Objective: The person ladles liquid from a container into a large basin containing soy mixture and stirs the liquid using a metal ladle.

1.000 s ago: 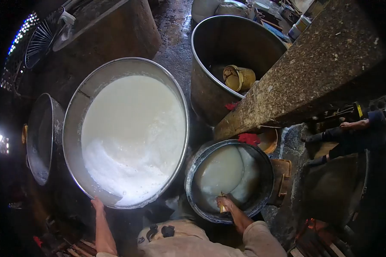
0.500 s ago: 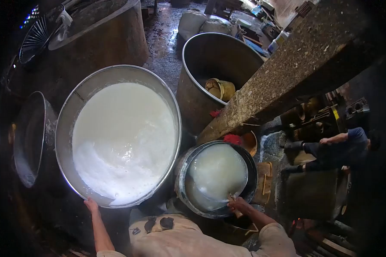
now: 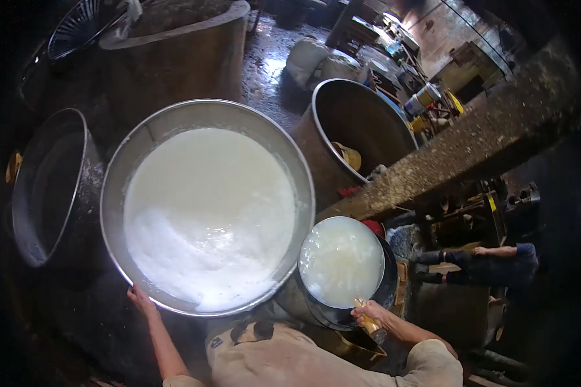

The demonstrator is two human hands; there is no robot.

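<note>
A wide metal vat [image 3: 113, 213] holds white liquid [image 3: 206, 174] with foam [image 3: 193, 264] along its near side. My left hand [image 3: 141, 300] grips the vat's near-left rim. My right hand [image 3: 370, 314] is closed on the wooden handle [image 3: 370, 324] of a round pan-like scoop. The scoop [image 3: 341, 261] is full of cloudy whitish liquid and sits level over a dark pot [image 3: 388, 274], overlapping its mouth, close to the vat's right rim. The pot's inside is mostly hidden under the scoop.
Behind the pot, a tall metal drum [image 3: 329, 148] holds a yellow bucket [image 3: 347, 155]. A thick rough beam [image 3: 458, 161] slants across the right. Another metal vat [image 3: 81, 174] stands at left. A person [image 3: 490, 263] in dark clothes is at far right. Sacks [image 3: 308, 61] lie farther back.
The scoop has risen out of the pot, filled with liquid, and moved toward the vat's rim. My left hand stays on the rim. The camera view has shifted.
</note>
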